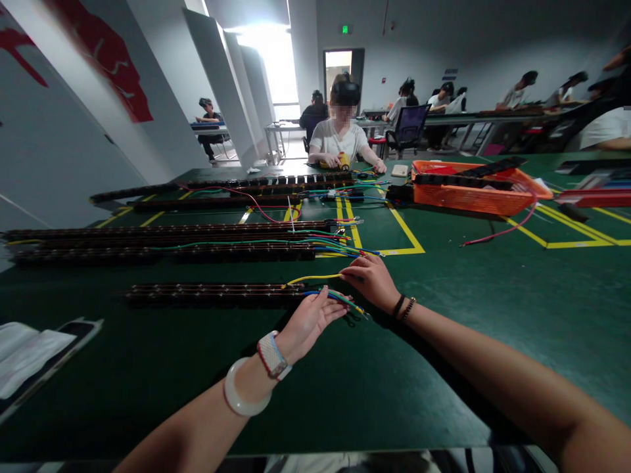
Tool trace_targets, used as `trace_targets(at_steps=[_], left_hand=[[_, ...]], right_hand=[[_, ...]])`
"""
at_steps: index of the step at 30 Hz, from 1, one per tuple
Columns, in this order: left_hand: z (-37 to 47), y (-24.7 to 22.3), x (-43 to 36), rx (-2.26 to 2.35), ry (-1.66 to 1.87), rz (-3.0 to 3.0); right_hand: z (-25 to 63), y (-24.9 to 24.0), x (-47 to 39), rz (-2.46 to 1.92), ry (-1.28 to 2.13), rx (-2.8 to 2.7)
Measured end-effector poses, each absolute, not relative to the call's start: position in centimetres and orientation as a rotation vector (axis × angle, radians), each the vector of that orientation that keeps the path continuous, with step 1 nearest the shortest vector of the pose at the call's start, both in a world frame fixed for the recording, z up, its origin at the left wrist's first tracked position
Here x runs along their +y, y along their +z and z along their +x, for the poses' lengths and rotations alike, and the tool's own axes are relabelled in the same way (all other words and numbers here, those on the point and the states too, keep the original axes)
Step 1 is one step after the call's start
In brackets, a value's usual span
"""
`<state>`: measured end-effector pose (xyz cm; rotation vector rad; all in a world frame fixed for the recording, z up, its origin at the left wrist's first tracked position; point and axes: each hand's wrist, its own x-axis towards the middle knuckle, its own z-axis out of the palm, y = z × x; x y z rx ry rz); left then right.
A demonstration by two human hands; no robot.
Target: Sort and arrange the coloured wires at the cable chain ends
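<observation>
One crumpled white sheet [37,348] lies left of the near black cable strip [211,295], the landmark, which rests on the green tabletop [468,407]. Beyond the strip run longer black strips [162,253], too overlapped to count. At the strip's right end, the left hand [313,322], with one watch [271,353] and one white bangle [231,387], is palm up, fingers extended under green and blue wires [335,295]; whether it grips them I cannot tell. Right of the strip, the right hand [372,281], two dark bracelets [408,308] at its wrist, reaches in palm down, fingertips pinching one yellow wire [313,278]. Farther right of the strip sits one orange basket [473,198]
</observation>
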<state>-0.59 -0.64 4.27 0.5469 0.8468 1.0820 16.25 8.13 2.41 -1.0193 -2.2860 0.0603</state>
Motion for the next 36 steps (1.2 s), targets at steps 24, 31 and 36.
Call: trace_targets(at_steps=[24,31,36], left_hand=[[-0.9,4.0,-0.4,0.796,1.043,0.568],[-0.8,4.0,-0.4,0.796,1.043,0.601],[-0.8,3.9,-0.4,0.804,1.053,0.558]], right_hand=[[17.8,4.4,5.2,-0.861,0.085,-2.419],[16.7,4.5,3.6,-0.806,-0.153,-2.617],[16.7,4.2,3.7,-0.946,-0.036,-2.607]])
